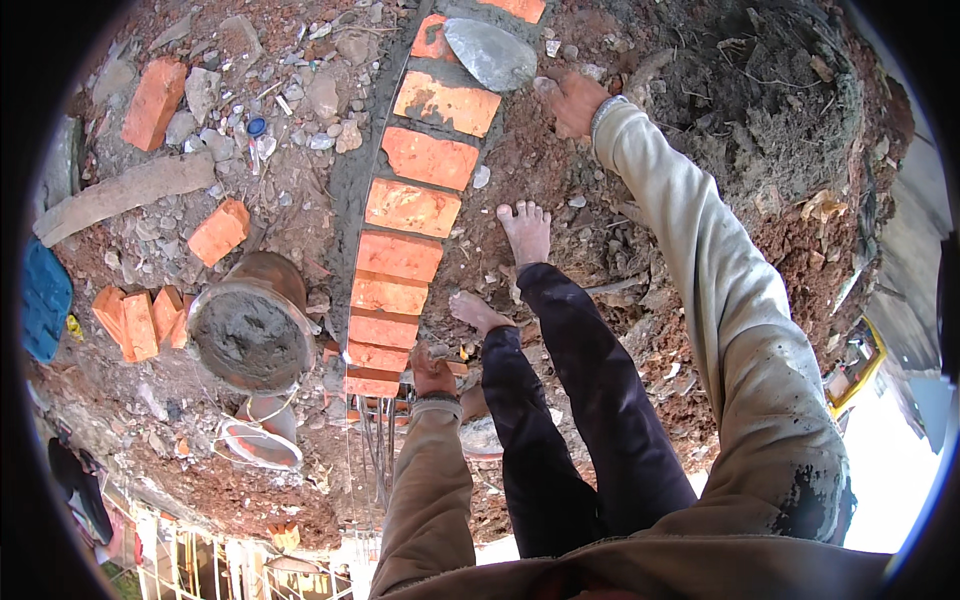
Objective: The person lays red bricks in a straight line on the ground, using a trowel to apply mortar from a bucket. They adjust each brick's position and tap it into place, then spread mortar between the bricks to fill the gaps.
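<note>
My right hand (575,103) is closed round the handle of a trowel (490,54). Its grey, mortar-smeared blade lies over the far part of a row of orange bricks (413,206). Grey mortar fills the gaps between the farther bricks and runs along the row's left side. At the near end, my left hand (433,372) is beside the last bricks, fingers curled; what they hold, if anything, is hidden. The nearer bricks stand closely packed.
Left of the row stands a bucket of mortar (250,338), with loose bricks (140,322) beside it. Another brick (219,231) lies on the rubble. A taut string follows the row; metal bars (377,440) show below its near end. My bare feet (526,232) are right of the row.
</note>
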Demonstrator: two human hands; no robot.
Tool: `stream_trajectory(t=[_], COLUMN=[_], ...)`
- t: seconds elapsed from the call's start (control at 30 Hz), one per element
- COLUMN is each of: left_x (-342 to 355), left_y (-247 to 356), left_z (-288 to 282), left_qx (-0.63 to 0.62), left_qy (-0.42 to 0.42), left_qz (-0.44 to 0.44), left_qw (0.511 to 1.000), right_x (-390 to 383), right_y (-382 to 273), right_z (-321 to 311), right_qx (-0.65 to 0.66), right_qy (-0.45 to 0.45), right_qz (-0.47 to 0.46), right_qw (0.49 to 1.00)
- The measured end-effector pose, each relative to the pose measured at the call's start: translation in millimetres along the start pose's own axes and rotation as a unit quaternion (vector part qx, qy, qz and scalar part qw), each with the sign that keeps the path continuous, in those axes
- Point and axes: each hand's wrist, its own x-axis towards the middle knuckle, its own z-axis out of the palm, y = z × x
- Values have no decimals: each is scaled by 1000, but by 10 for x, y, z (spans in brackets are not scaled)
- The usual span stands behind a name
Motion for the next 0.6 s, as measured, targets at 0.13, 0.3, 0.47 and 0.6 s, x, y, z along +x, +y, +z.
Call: stream_trajectory(t=[0.13, 0.3, 0.47, 0.6], left_x=[33, 36, 39, -2], left_y=[219, 342, 525, 280], left_z=[162, 240, 184, 94], left_qx=[-15, 7, -22, 50], left_qy=[2, 11, 0, 16], left_qz=[-8, 17, 22, 35], left_qw=[1000, 1000, 1000, 998], right_x=[239, 221, 127, -100], right_y=[-323, -190, -250, -172], right_z=[-60, -20, -38, 149], right_qx=[-14, -184, -147, -105], right_qy=[-6, -37, 52, 82], right_qz=[90, -46, 23, 47], right_qw=[996, 981, 988, 990])
